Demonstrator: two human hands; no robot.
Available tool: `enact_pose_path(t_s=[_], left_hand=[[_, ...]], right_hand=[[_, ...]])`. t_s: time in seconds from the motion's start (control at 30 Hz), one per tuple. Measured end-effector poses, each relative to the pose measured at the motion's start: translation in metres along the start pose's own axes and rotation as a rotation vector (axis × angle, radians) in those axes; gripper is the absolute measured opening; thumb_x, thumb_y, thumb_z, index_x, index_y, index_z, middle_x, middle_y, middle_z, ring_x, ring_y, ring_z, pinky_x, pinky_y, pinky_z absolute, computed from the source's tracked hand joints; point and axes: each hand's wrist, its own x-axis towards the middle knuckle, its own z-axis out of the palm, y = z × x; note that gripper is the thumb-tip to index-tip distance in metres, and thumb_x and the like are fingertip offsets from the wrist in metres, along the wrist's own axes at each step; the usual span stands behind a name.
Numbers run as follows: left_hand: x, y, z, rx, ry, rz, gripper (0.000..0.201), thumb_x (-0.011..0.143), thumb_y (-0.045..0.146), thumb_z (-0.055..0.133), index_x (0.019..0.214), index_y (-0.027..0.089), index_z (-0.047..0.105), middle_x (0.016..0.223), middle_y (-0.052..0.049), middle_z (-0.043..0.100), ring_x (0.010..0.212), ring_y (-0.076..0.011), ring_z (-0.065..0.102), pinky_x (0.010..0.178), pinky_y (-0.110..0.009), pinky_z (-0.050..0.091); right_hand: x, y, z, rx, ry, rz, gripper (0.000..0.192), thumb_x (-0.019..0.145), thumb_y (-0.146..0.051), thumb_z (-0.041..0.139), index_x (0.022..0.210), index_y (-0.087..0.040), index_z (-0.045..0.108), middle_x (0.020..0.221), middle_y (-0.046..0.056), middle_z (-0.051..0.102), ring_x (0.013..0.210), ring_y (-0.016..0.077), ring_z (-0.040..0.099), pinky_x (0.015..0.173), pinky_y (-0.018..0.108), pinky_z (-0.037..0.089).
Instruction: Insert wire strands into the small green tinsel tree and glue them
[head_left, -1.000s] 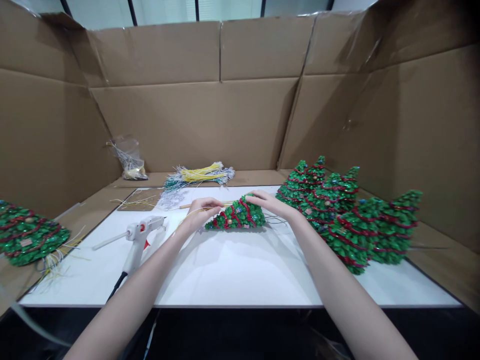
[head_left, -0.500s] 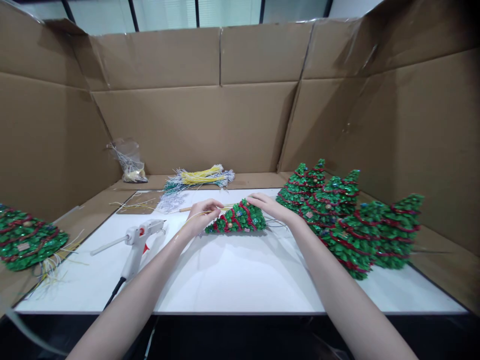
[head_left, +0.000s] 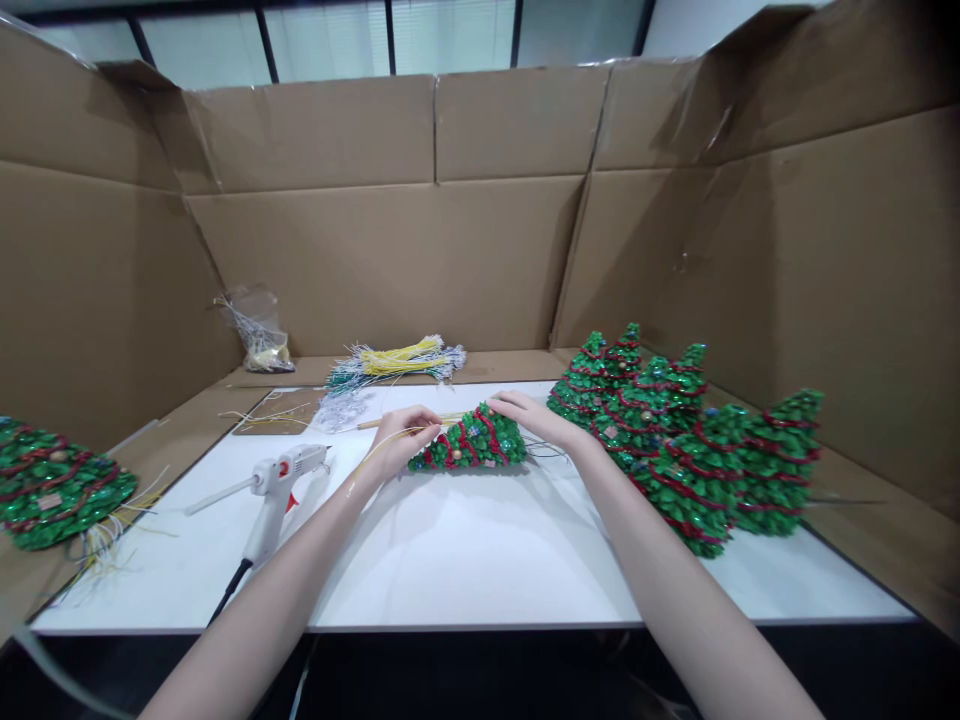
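A small green tree ornament [head_left: 472, 445] with red garland lies on its side in the middle of the white table [head_left: 465, 550], its tip pointing left. My left hand [head_left: 401, 433] pinches a thin yellow wire beside the tree's tip. Over the wide base end rests my right hand [head_left: 536, 418], its fingers touching the top of the tree.
A white glue gun [head_left: 276, 485] lies at the left with its cord running off the front edge. Several finished trees [head_left: 675, 440] stand at the right, and another [head_left: 52, 485] lies far left. Bundles of yellow and silver wires [head_left: 397, 358] and a plastic bag [head_left: 259, 325] sit at the back. Cardboard walls [head_left: 390, 250] surround the table.
Both hands and the tree have stayed nearly in place; the left fingers have closed a little more on the wire. The camera has tipped slightly.
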Motion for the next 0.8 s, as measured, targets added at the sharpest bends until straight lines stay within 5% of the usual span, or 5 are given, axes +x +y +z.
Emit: enact_pose_path(t_s=[0.8], left_hand=[[-0.004, 0.010, -0.001, 0.100, 0.006, -0.002, 0.022, 0.077, 0.034, 0.055, 0.076, 0.015, 0.065, 0.074, -0.001, 0.066, 0.072, -0.0151, 0.060, 0.065, -0.021, 0.045]], right_hand=[[-0.007, -0.010, 0.000, -0.050, 0.017, 0.008, 0.049, 0.082, -0.060, 0.039, 0.091, -0.017, 0.063, 0.103, 0.007, 0.061, 0.098, 0.0234, 0.052, 0.089, 0.035, 0.036]])
